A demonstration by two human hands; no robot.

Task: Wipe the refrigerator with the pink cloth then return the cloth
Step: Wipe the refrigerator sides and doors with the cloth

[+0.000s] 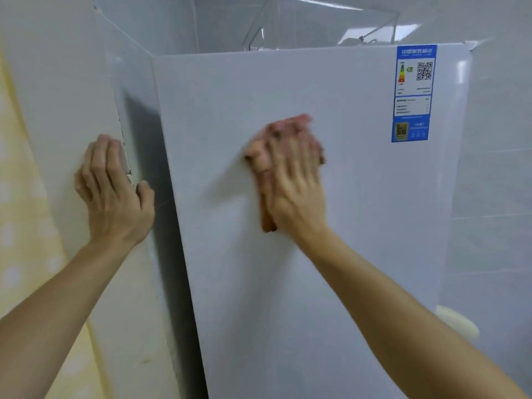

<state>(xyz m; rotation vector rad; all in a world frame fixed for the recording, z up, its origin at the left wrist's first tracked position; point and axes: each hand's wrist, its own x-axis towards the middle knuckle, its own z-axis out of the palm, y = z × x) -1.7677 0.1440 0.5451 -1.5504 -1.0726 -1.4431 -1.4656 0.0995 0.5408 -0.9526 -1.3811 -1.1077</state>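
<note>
Pale grey tiles all round, and the white refrigerator [288, 269] fills most of the view, with a clear plastic box [316, 27] sitting on top of it.

So the pink cloth [260, 156] is flat against the door front, roughly mid-height in view, pinned under the right hand [296, 182]. That hand looks flat, fingers spread and pressing rather than grabbing, though it's motion-blurred so don't quote me on the fingertips. The cloth pokes out past the fingertips at the top and along the thumb side, so its long axis runs more or less up and down the door.

The left hand [115, 194] is nowhere near it. It's flat and relaxed on the cream wall [57, 96] just beside the fridge's shadowed side, holding nothing, well apart from the cloth.

My guess is the wiping is mid-way. Loads of bare door sits below the hand and off to the right, towards the blue energy label [414, 93], which sits up and right of the cloth. Right hand is obviously the one to carry on.
</note>
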